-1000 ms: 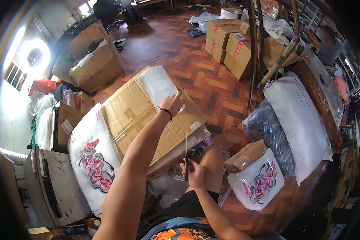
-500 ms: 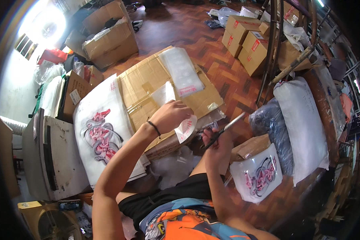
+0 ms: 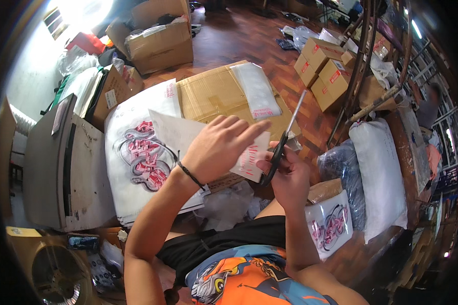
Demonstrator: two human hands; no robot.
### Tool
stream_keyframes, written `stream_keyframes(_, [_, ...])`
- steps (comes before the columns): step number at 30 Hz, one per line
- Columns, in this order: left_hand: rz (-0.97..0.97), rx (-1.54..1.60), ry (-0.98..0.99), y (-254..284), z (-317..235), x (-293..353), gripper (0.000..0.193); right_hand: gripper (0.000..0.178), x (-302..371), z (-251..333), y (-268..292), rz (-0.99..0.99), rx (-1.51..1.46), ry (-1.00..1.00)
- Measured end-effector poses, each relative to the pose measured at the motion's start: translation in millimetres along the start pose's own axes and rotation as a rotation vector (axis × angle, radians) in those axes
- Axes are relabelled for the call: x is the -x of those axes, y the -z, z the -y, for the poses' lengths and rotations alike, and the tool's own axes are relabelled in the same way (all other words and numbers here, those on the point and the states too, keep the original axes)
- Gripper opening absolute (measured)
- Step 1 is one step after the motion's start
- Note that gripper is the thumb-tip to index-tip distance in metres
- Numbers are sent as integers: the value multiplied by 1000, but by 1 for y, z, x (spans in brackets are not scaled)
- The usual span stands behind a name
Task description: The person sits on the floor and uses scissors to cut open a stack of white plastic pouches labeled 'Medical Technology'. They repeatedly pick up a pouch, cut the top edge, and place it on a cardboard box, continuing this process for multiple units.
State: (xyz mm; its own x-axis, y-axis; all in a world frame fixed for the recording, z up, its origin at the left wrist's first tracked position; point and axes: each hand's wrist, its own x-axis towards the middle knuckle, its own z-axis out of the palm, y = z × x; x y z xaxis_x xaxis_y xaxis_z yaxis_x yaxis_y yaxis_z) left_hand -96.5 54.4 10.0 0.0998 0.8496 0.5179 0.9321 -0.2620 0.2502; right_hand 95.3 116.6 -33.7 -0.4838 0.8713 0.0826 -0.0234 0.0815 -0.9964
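Now I'm seeing the left hand (image 3: 219, 146) pinching a thin, whitish, red-printed plastic sheet (image 3: 248, 161), the right hand (image 3: 292, 180) curled round black-handled metal scissors (image 3: 281, 146) beside those fingers: positioning, I judge, next calling for clear blades.

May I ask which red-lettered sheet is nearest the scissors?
The plain sheet under the left hand, its lettered end beside the scissors; the other plain sheet lies beyond on the cardboard, the motorbike-printed sheets to the left.

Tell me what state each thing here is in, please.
Printed sheet: held in left hand
Scissors: held in right hand, blades apparently shut
Big carton, upper left: open, things inside
Stacked carton, upper right: taped shut
Light: on
Clear sheets: lying flat on cardboard
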Motion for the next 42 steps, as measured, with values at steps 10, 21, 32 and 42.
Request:
stream_keyframes(10, [-626,473,647,-48,-59,123,26,26,-17,-26,-38,4,-278,-234])
stream_keyframes(21, [-790,1693,817,-54,-63,127,60,28,-6,-22,-74,159,-333,-220])
stream_keyframes(32, [-1023,1002,866,-40,-48,106,31,40,25,-35,-40,394,-370,-65])
stream_keyframes(42, [-937,866,787,-4,-58,79,25,48,54,-32,-55,536,38,179])
